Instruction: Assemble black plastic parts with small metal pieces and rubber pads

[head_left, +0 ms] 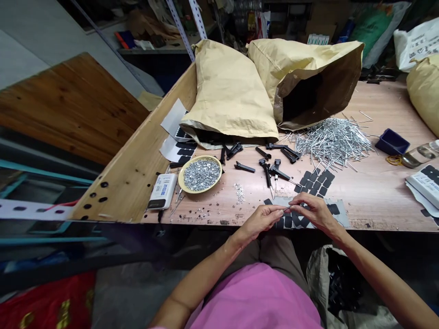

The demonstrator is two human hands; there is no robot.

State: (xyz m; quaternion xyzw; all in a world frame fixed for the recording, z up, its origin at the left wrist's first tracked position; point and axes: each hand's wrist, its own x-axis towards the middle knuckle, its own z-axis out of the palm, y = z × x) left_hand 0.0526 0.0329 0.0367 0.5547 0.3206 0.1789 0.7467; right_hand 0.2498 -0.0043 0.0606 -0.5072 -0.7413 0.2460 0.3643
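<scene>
My left hand [264,218] and my right hand [313,211] meet at the table's near edge, fingertips pinched together on a thin metal pin [287,208]. Both are closed on it above a grey sheet of black pads [338,214]. Beyond them lie several black plastic parts [270,168] and a small cluster of tiny silver pieces [239,192]. A large heap of metal pins [331,139] lies further right.
A yellow dish of small silver pieces [200,173] and a white power bank [163,191] sit left. Two brown paper sacks [233,91] lie behind. A blue tray [391,141] and more pad sheets [427,180] sit right. A bag [338,278] hangs below the table edge.
</scene>
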